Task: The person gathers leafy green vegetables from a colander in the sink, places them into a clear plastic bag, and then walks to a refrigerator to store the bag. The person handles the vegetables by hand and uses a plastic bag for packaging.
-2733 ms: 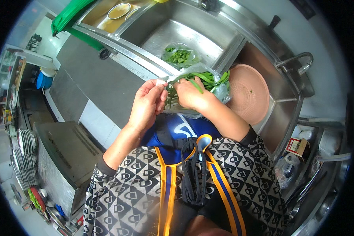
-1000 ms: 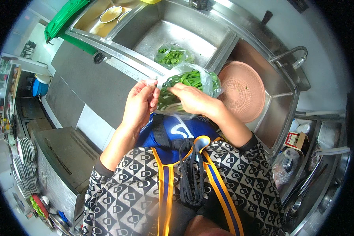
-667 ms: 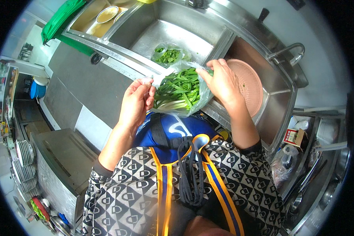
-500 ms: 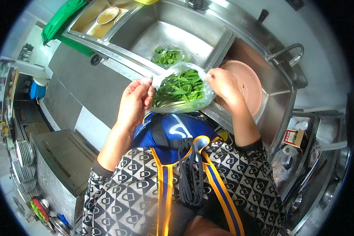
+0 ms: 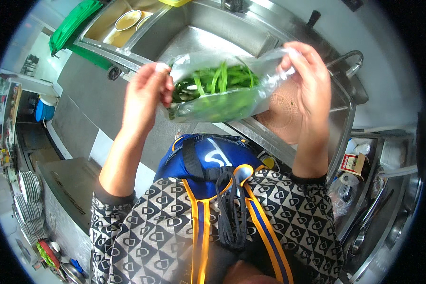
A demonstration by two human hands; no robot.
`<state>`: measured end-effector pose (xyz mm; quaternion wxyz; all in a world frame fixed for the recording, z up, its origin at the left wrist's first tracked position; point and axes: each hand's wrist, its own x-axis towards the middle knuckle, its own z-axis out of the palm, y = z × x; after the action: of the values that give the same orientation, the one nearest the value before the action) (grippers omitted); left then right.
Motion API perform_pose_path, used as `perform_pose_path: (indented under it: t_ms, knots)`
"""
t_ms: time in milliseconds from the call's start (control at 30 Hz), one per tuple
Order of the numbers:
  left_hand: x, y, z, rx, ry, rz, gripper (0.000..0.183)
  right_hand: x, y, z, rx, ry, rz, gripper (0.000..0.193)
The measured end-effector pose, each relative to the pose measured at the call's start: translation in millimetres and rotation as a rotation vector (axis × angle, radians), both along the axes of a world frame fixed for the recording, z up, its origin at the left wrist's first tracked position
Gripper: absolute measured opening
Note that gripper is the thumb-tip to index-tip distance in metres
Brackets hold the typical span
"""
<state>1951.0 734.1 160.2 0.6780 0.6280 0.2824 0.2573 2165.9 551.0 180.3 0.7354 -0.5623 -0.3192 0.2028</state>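
Observation:
A clear plastic bag with long green leafy vegetables inside hangs between my two hands, in front of the sink. My left hand pinches the bag's rim at its left end. At the other end, my right hand grips the opposite side of the rim, pulling the mouth wide. The greens look like chives or scallions, with pale stems toward the left. Below my right hand, a round pinkish-brown colander sits in the right sink basin, partly covered by the bag and hand.
Behind the bag is a large steel sink basin. To its left, another basin holds bowls in cloudy water. A faucet bends over the right basin. Stacked plates stand at far left; a shelf with a small box is at right.
Both hands have risen and spread apart, lifting and stretching the bag of greens. It now hides the second bag of greens in the sink behind it.

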Motion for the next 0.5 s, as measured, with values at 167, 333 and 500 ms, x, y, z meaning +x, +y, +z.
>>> perform_pose_path:
  t_ms: [167, 333, 500]
  knots:
    - [3.9, 10.8, 4.7, -0.075, 0.088, -0.118, 0.017, 2.6, 19.9, 2.7, -0.197, -0.126, 0.04, 0.016]
    - [0.9, 27.2, 2.6, -0.303, 0.055, -0.141, 0.017, -6.5, 37.3, 0.1, -0.234, -0.143, 0.225, 0.017]
    - [-9.1, 20.0, 6.2, -0.352, -0.073, -0.161, 0.019, -34.0, 62.1, -6.1, -0.125, -0.276, 0.277, 0.019]
